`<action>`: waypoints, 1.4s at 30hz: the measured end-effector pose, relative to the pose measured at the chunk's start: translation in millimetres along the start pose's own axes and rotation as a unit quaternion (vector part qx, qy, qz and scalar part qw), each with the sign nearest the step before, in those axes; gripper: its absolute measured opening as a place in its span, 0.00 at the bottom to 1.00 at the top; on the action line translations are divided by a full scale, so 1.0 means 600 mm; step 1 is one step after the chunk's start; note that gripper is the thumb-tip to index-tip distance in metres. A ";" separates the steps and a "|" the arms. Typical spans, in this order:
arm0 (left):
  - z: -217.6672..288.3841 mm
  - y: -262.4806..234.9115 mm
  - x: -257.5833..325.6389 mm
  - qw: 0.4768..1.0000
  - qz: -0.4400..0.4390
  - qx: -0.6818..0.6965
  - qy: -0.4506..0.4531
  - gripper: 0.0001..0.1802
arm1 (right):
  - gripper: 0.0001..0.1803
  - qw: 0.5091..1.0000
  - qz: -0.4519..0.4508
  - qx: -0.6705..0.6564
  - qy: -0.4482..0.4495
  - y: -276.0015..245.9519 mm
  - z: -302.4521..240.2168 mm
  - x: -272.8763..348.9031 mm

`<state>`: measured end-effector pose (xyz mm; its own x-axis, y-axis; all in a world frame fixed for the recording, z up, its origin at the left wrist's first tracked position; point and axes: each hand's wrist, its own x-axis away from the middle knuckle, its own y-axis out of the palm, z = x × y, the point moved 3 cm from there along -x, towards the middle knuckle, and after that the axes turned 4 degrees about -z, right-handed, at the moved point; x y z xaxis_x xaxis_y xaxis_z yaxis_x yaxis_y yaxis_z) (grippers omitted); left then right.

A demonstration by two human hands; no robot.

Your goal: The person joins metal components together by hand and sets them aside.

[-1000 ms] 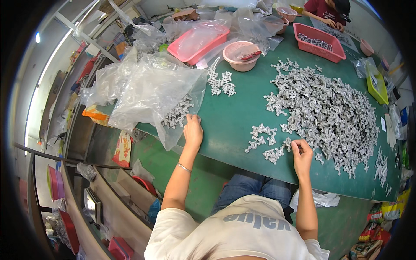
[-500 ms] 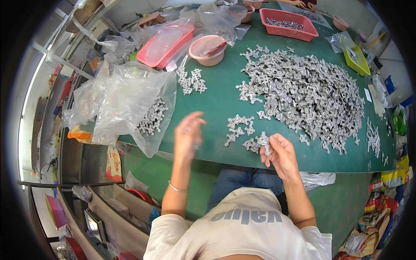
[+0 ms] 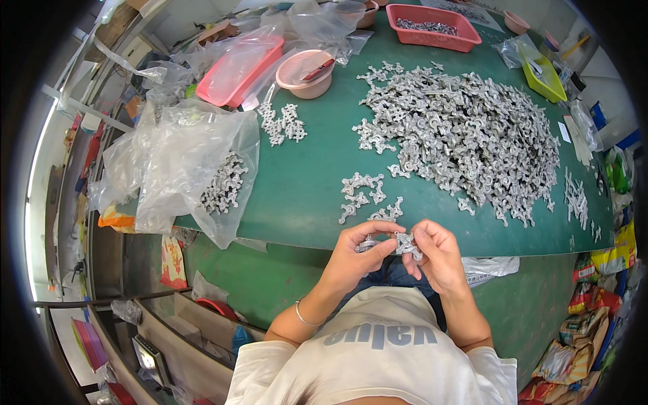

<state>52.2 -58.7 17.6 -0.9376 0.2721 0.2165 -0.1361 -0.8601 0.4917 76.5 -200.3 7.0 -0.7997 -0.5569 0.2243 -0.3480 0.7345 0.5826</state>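
Observation:
My left hand and my right hand meet just in front of the green table's near edge, both pinching a small grey metal part between them. Just beyond my hands lies a small cluster of the same grey parts. A large heap of these parts covers the table's right half. To the left, a clear plastic bag holds more of them, and another small group of parts lies near a pink bowl.
A pink tray under plastic sits at the back left, a red basket with metal pieces at the back, a yellow-green tray at the right. Shelving and packets crowd the floor on the left; bags lie at the lower right.
My left hand left the bag's edge and swung right; my right hand lifted a grey part off the table. Both hands now meet on the part in front of the table edge.

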 end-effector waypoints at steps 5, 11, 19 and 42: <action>0.015 0.011 0.008 0.998 0.047 -0.028 0.037 0.10 | 0.10 0.999 0.007 -0.006 -0.036 0.004 -0.015 0.021; 0.023 0.023 0.015 0.994 0.053 -0.081 0.053 0.09 | 0.09 0.998 -0.019 -0.041 -0.038 0.005 -0.026 0.039; 0.019 0.037 0.006 0.992 0.079 0.022 0.096 0.12 | 0.07 0.993 0.048 0.017 -0.104 0.003 -0.032 0.046; -0.014 0.064 -0.028 0.825 0.188 -0.315 0.431 0.20 | 0.06 0.953 0.038 -0.298 -0.040 -0.029 0.038 -0.014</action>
<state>60.1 -99.9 26.1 -0.7940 -0.2387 -0.5590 0.3313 -0.9410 -0.0687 77.7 -199.5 -22.8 -0.8551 -0.4615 0.2364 0.0325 0.4074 0.9127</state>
